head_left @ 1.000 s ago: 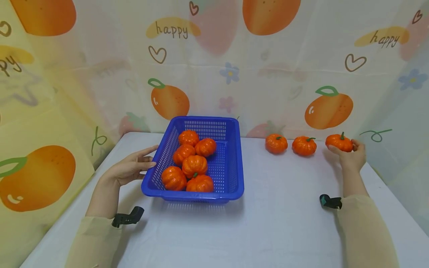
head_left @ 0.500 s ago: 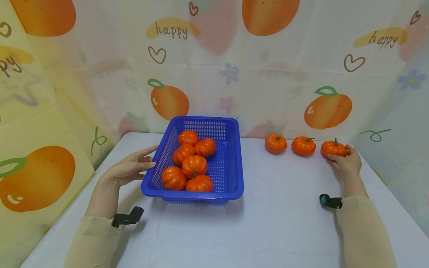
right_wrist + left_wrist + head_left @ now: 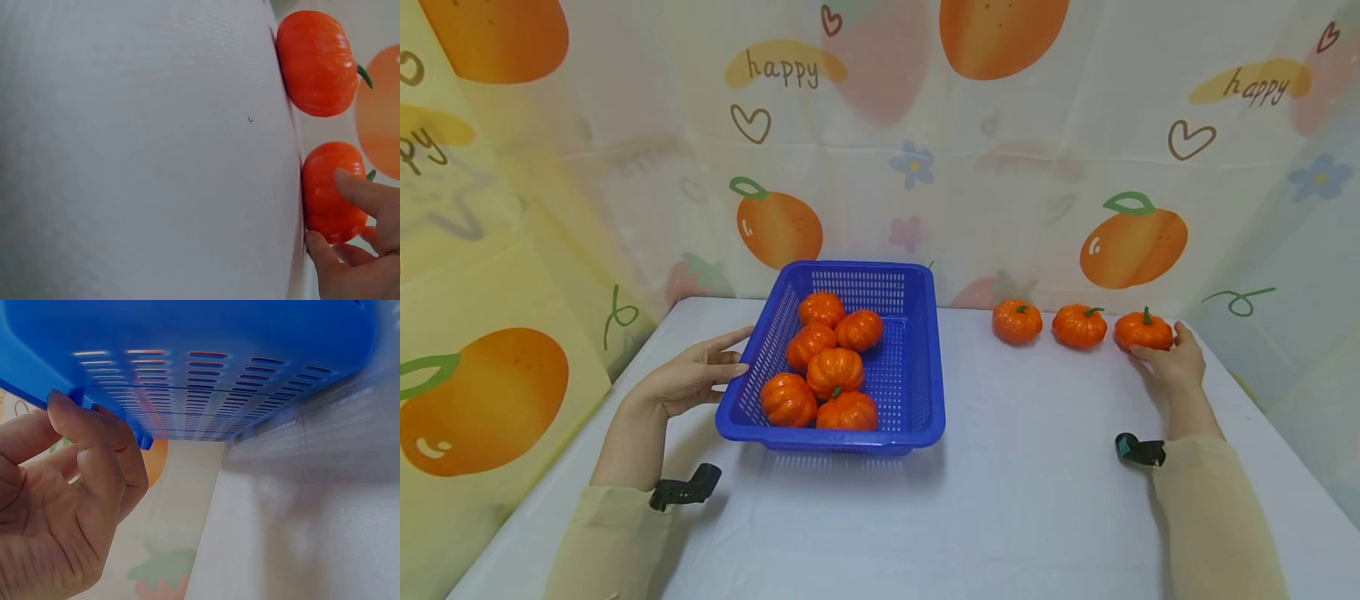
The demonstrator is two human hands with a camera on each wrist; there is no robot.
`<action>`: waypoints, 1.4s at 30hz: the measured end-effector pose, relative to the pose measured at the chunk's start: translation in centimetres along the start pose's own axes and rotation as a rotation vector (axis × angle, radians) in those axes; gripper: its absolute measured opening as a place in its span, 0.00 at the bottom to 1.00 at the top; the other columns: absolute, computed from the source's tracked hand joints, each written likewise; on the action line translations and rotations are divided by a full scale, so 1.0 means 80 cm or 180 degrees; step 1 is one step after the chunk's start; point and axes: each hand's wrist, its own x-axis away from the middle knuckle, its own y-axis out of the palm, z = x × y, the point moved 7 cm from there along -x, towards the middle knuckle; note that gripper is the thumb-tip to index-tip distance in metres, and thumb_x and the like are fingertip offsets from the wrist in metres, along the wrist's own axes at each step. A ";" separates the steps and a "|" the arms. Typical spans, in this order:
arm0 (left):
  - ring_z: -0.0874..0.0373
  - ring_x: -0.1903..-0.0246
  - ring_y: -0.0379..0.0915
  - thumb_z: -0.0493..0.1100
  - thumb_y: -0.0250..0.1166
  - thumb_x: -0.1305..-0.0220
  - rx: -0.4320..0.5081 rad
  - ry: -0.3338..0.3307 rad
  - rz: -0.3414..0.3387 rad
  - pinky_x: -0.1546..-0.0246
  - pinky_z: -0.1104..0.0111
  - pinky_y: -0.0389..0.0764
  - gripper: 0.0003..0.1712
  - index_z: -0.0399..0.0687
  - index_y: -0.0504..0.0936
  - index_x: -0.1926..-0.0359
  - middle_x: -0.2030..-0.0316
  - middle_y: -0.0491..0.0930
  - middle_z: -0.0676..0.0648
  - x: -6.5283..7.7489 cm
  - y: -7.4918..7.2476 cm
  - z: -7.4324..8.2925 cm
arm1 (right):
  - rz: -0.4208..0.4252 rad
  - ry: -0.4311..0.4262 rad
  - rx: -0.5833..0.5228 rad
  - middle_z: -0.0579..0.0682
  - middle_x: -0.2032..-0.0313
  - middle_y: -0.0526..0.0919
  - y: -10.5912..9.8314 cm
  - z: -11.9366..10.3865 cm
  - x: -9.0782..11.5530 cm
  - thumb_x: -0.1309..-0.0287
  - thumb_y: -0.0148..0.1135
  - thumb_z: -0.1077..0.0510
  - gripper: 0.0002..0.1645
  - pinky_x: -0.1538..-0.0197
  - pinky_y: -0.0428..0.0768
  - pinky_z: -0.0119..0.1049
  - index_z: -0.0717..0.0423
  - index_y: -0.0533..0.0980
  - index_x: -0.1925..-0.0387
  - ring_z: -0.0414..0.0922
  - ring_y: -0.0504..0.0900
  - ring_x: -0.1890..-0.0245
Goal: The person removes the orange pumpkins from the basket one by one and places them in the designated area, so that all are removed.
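Several small orange pumpkins (image 3: 835, 372) lie in the left half of a blue perforated basket (image 3: 891, 358). My left hand (image 3: 692, 375) holds the basket's left rim; in the left wrist view its curled fingertips meet the underside of the rim. At the far right, my right hand (image 3: 1176, 362) grips a pumpkin (image 3: 1142, 331) with a green stem, thumb on the near side and fingers round its right side. The right wrist view shows this pumpkin (image 3: 325, 200) down at the table surface, fingertips at its base.
Two more pumpkins, one in the middle (image 3: 1078, 327) and one to its left (image 3: 1017, 322), stand in a row along the back of the white table (image 3: 1022, 483). A fruit-patterned cloth (image 3: 865, 183) hangs right behind. Each wrist carries a black camera mount (image 3: 1138, 451).
My right hand has brought its pumpkin slightly left and down onto the table, in line with the other two. The left hand and the basket have stayed put.
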 end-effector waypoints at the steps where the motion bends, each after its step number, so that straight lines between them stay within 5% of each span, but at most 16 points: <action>1: 0.63 0.59 0.79 0.42 0.56 0.27 0.0002 0.0003 -0.0005 0.55 0.66 0.84 0.46 0.53 0.38 0.20 0.56 0.72 0.52 0.000 0.000 0.000 | 0.0012 0.0022 -0.0038 0.62 0.22 0.38 -0.001 0.001 -0.001 0.31 0.54 0.54 0.50 0.22 0.50 0.56 0.55 0.34 0.22 0.63 0.43 0.21; 9: 0.63 0.59 0.79 0.43 0.56 0.27 -0.0032 0.0002 0.0005 0.55 0.66 0.84 0.45 0.52 0.38 0.20 0.56 0.72 0.52 0.001 0.000 0.000 | 0.0336 0.0170 -0.0235 0.59 0.21 0.42 -0.012 0.002 -0.001 0.32 0.54 0.48 0.49 0.22 0.53 0.53 0.56 0.41 0.22 0.59 0.45 0.21; 19: 0.63 0.59 0.79 0.43 0.56 0.28 -0.0026 -0.0049 0.0026 0.54 0.67 0.84 0.46 0.54 0.38 0.20 0.55 0.72 0.52 0.000 0.000 0.000 | 0.0901 0.0190 -0.0782 0.48 0.22 0.50 -0.024 -0.012 0.004 0.36 0.60 0.49 0.44 0.20 0.50 0.38 0.43 0.52 0.23 0.46 0.48 0.21; 25: 0.63 0.59 0.78 0.43 0.57 0.28 -0.0019 -0.0038 0.0025 0.55 0.67 0.84 0.46 0.53 0.38 0.20 0.55 0.72 0.52 0.000 0.001 0.002 | 0.1321 -0.0093 -0.1003 0.47 0.27 0.63 -0.026 -0.040 0.011 0.42 0.68 0.52 0.39 0.29 0.63 0.31 0.37 0.65 0.31 0.39 0.63 0.38; 30: 0.63 0.59 0.78 0.43 0.57 0.28 -0.0026 -0.0034 0.0026 0.55 0.67 0.84 0.46 0.52 0.38 0.21 0.55 0.72 0.52 0.001 0.001 0.002 | 0.1144 -0.0250 -0.1075 0.42 0.29 0.64 -0.013 -0.075 0.022 0.41 0.68 0.50 0.35 0.34 0.69 0.30 0.33 0.67 0.34 0.32 0.61 0.43; 37: 0.63 0.59 0.78 0.43 0.57 0.28 -0.0020 -0.0035 0.0028 0.55 0.67 0.83 0.46 0.53 0.38 0.21 0.55 0.72 0.52 0.001 0.001 0.001 | 0.0625 -0.0757 -0.1398 0.35 0.38 0.69 0.011 -0.130 0.049 0.44 0.71 0.55 0.36 0.39 0.75 0.27 0.41 0.69 0.35 0.35 0.66 0.43; 42: 0.63 0.59 0.78 0.43 0.56 0.28 -0.0005 -0.0022 0.0023 0.55 0.67 0.84 0.46 0.53 0.38 0.21 0.55 0.72 0.52 0.002 0.002 0.002 | 0.0358 -0.1120 -0.1320 0.35 0.39 0.70 0.029 -0.164 0.074 0.44 0.71 0.51 0.35 0.50 0.74 0.21 0.40 0.69 0.36 0.36 0.68 0.41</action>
